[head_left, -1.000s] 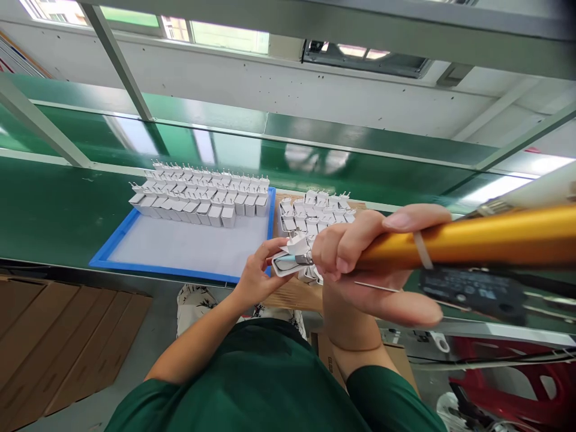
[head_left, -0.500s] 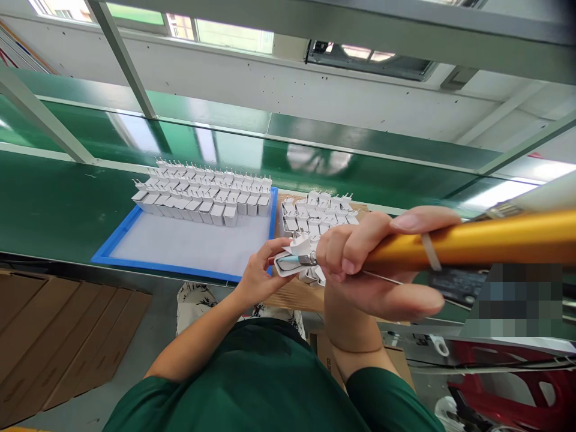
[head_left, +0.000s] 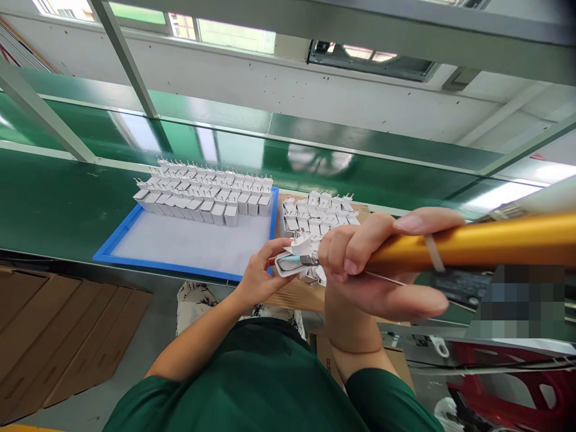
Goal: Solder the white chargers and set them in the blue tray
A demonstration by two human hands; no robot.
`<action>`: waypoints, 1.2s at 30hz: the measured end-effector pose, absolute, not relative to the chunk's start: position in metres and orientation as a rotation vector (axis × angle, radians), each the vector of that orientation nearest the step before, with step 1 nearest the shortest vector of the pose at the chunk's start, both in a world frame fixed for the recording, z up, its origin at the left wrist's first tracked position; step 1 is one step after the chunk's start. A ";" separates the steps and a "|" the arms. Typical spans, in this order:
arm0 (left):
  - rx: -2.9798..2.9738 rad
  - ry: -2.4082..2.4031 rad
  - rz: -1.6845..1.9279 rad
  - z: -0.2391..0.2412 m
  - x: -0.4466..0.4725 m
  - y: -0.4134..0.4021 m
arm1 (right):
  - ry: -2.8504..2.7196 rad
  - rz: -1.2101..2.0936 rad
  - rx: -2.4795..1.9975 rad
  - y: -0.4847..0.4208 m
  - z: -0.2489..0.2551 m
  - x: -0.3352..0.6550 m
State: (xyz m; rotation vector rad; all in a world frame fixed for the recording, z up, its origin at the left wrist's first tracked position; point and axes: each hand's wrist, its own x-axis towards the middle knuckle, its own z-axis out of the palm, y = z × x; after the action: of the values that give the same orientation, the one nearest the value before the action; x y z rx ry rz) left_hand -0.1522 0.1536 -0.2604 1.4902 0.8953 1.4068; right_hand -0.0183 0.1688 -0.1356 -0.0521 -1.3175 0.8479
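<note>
Holding a white plug, the left hand has its fingers closed narrowly around the body, thumb below and forefinger above. The plug is tilted, its open end facing the camera, just beyond the near right corner of a blue tray and in front of the other pieces on that side. The right hand grips a gold-coloured tool, its fingers wrapped around the shaft near the front and its thumb standing apart below. A pale blue tip behind a metal collar reaches from the tool into the plug's open end; whether it presses against the inside cannot be told. A light tie circles the shaft behind the fingers.

Inside the tray, white plugs stand in close rows toward the far side, prongs up, with the pale tray floor showing nearer the person. To the right of the tray, more white plugs are grouped on brown cardboard, partly hidden by the right hand. The tray sits on a green surface. Cardboard boxes lie low at the left, and a red chair shows at the lower right.
</note>
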 end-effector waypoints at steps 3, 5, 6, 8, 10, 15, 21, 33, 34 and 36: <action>1.473 0.904 1.399 -0.261 -0.152 0.153 | -1.325 0.815 -0.027 0.172 -0.137 -0.018; 1.457 0.917 1.380 -0.261 -0.153 0.152 | -1.326 0.815 -0.029 0.174 -0.138 -0.019; 1.450 0.920 1.372 -0.261 -0.153 0.152 | -1.324 0.818 -0.024 0.175 -0.138 -0.019; 1.442 0.924 1.365 -0.262 -0.154 0.152 | -1.320 0.815 0.035 0.177 -0.138 -0.020; 1.438 0.940 1.360 -0.265 -0.155 0.151 | -1.320 0.806 0.085 0.177 -0.139 -0.020; 1.465 1.053 1.373 -0.274 -0.158 0.149 | -1.325 0.800 -0.050 0.173 -0.141 -0.013; 1.556 1.182 1.421 -0.279 -0.164 0.143 | -1.308 0.783 0.002 0.176 -0.144 -0.006; 1.612 1.206 1.457 -0.284 -0.170 0.137 | -1.391 0.727 -0.037 0.183 -0.148 0.003; 1.610 1.205 1.454 -0.285 -0.170 0.137 | -1.388 0.725 -0.013 0.183 -0.147 0.003; 1.606 1.199 1.451 -0.285 -0.170 0.138 | -1.371 0.746 -0.011 0.182 -0.146 0.002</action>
State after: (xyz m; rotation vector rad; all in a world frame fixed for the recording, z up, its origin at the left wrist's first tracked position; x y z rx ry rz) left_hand -0.1698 0.1376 -0.2849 1.6057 1.1994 1.4510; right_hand 0.0022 0.1816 -0.1463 -0.0106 -1.3706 0.7461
